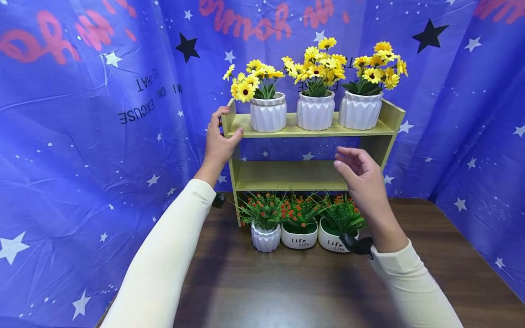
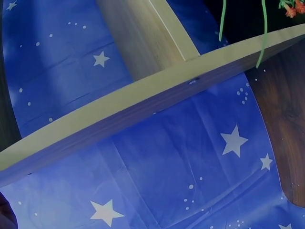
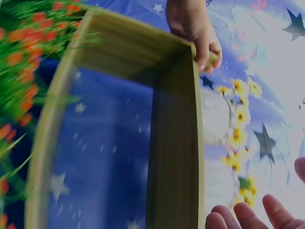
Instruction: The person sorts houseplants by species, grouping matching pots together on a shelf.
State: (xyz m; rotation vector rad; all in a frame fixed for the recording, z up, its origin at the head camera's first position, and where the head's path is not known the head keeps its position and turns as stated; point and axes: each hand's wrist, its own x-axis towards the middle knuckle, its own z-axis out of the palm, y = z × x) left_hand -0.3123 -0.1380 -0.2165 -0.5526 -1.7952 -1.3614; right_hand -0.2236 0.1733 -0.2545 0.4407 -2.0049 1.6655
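Note:
My left hand (image 1: 220,140) grips the top left corner of a light wooden shelf (image 1: 287,175), thumb in front and fingers around the side panel. The right wrist view shows this hold too, while the left wrist view has the panel's edge (image 2: 119,98) running across it. In front of the shelf's right part hovers my right hand (image 1: 362,175), fingers loosely bent and holding nothing. On the top board stand three white ribbed pots of yellow flowers: a left pot (image 1: 268,113), a middle pot (image 1: 315,111) and a right pot (image 1: 360,110).
Below the bare middle board, a ribbed white pot (image 1: 265,239) and two white "Life" pots, one in the middle (image 1: 299,238) and one at right (image 1: 328,241), hold red-flowered plants on the dark wooden table (image 1: 279,291). A blue starred curtain (image 1: 102,182) surrounds the table.

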